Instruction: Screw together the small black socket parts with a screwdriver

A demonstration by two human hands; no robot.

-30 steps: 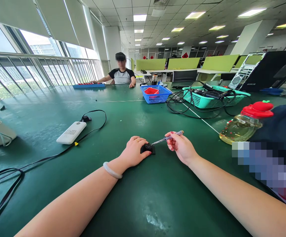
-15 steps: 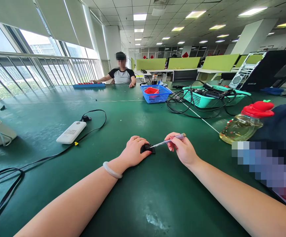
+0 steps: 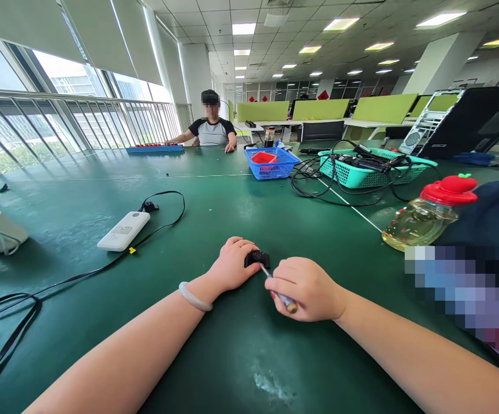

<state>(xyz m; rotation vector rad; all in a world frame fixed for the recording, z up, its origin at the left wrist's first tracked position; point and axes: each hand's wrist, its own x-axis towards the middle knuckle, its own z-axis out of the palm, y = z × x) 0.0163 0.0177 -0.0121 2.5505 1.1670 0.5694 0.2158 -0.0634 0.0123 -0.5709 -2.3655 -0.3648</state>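
My left hand (image 3: pixel 235 264) lies on the green table, its fingers and thumb closed around a small black block-like part (image 3: pixel 261 258). What kind of part it is I cannot make out; small light specks show on its top. In my right hand (image 3: pixel 304 289) is a screwdriver (image 3: pixel 284 300) with a clear handle, gripped in a closed fist. The shaft slants away from me, and the tip meets the near side of the black part, close to my left thumb. The handle's end points toward me.
Left of my hands lie a white power bank (image 3: pixel 124 231) and a black cable (image 3: pixel 77 280). A blue basket (image 3: pixel 272 170), a teal basket (image 3: pixel 346 177) with tangled cables and a bottle with a red lid (image 3: pixel 422 221) stand ahead and right. Across the table sits a person (image 3: pixel 213 131).
My right hand has swung down and toward me, turning the screwdriver so its handle now points at me instead of to the far right. The left hand stays on the black part.
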